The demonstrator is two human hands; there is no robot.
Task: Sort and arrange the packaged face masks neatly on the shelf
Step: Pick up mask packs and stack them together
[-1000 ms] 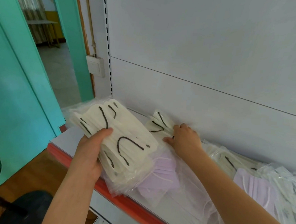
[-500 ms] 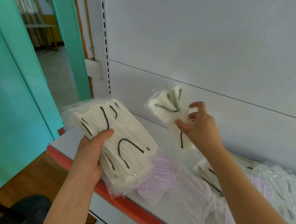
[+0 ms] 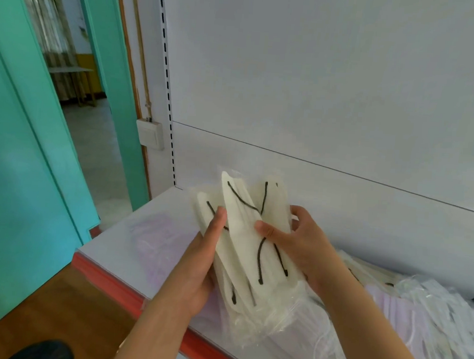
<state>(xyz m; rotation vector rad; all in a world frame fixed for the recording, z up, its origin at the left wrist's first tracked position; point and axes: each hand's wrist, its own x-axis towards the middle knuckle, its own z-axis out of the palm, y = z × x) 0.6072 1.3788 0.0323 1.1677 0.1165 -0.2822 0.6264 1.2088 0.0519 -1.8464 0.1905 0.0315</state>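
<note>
So both hands are on the same bundle right now. The left hand (image 3: 198,272) cups the stack of cream masks with black ear loops (image 3: 251,236) from the left edge, thumb laid up the front, and the right hand (image 3: 296,242) pinches it from the right, thumb on the front and fingers curled behind. The bundle is held up in the air over the front of the shelf (image 3: 130,239), standing roughly on end: long axis runs up and away toward the back panel (image 3: 320,101), top leaning slightly left. The packs are fanned a bit, not squared up yet, I'd guess that's the step in hand.

What matters for setting it down: the bare white patch of shelf is off to the left and back, nearer the left hand. Straight below and to the right it's cluttered, with packs of pale purple masks (image 3: 389,310) and a loose heap of clear-bagged masks (image 3: 445,306) further right. A faint purple pack (image 3: 156,229) also lies on the left part, so that spot isn't totally free either.
</note>
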